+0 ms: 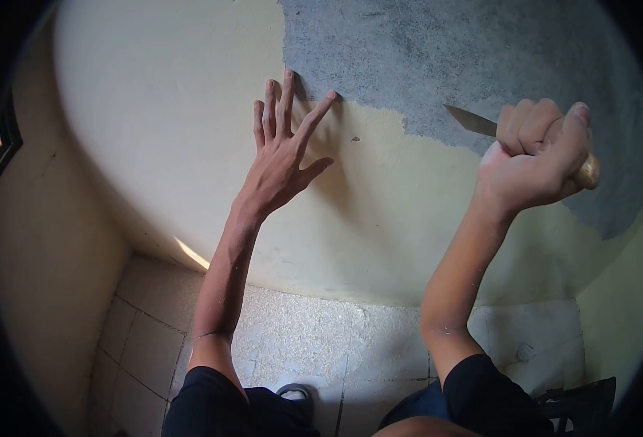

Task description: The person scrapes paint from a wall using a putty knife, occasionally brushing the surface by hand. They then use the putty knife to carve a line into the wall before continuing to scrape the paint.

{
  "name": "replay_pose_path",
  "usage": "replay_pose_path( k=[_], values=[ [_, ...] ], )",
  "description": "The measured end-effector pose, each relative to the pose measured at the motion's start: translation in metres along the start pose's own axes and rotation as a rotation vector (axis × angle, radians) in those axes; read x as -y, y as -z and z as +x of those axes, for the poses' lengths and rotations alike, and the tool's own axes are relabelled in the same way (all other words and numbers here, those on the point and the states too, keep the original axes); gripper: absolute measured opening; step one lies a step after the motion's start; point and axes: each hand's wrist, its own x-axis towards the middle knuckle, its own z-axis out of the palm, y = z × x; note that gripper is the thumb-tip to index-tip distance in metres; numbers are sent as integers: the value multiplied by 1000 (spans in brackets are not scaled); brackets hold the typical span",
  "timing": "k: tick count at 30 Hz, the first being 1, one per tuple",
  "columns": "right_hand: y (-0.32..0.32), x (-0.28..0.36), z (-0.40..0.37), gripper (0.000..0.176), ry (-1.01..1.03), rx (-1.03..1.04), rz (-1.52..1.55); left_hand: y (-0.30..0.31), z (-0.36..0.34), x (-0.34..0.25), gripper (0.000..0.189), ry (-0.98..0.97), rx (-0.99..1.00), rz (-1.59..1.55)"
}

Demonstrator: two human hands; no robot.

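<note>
Fingers spread, my left hand (281,153) rests its fingertips on the wall (168,95), beside the lower left edge of a bare grey patch (416,51). Cream paint covers the wall around that patch, with a ragged border between the two. My right hand (540,149) is wrapped round the handle of a scraper (474,121), whose pointed metal blade angles up and left in front of the grey area. The handle's rounded end sticks out at the right of the fist. Whether the blade touches the wall is unclear.
White specks and flakes lie on the tiled floor (321,320) below the wall. A dark plastic object (591,397) stands at the lower right. Side walls rise at left and right, and a dark-framed item (4,149) is at the far left. One shoe (296,393) shows below.
</note>
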Motion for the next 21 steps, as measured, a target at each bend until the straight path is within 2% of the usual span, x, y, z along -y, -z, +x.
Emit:
replay_pose_path(
  k=[2,4,7,9,12,14,16,18,21],
  values=[
    [-10,-20,-2,44,58,-3,-39,-3,1,0,102,-5,-9,-2],
    [-4,-85,-26,44,122,112,-377,-2,1,-5,103,6,-11,-1],
    [1,-66,-26,43,-20,101,-269,-3,1,-4,104,3,-8,-8],
    [-1,-41,-12,45,49,59,-150,-2,0,-2,105,4,-2,-7],
    [-1,9,8,46,48,-110,45,-1,0,-1,105,6,3,5],
    [1,8,12,47,71,-15,69,-5,1,-1,104,1,-4,9],
    [-9,-46,0,47,136,-27,-100,-4,2,-4,104,5,-8,12],
    [-3,-106,-39,47,-179,82,-222,-3,2,-9,105,14,-9,3],
    [-15,-92,-58,45,-237,87,-187,3,3,-8,105,8,6,-2]
  ],
)
